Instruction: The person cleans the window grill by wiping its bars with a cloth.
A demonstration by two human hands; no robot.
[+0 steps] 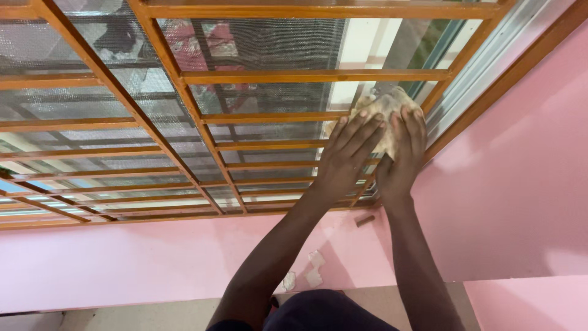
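Wiping the window grille, mid-stroke.
Head view: left hand [348,160] and right hand [401,156] flat, fingers [361,132] extended and close together, pressing a beige cloth [383,110] bunched under and beyond the fingertips against the orange wooden grille [306,76]; likely calling next for steady pressure along the bars.

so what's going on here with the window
A person presses a crumpled beige cloth against a window grille of orange-brown wooden bars with mesh behind. Both hands lie flat on the cloth, the left hand beside the right hand, near the grille's right edge by the frame. The wall around it is pink, and a few pale patches mark it below the sill.
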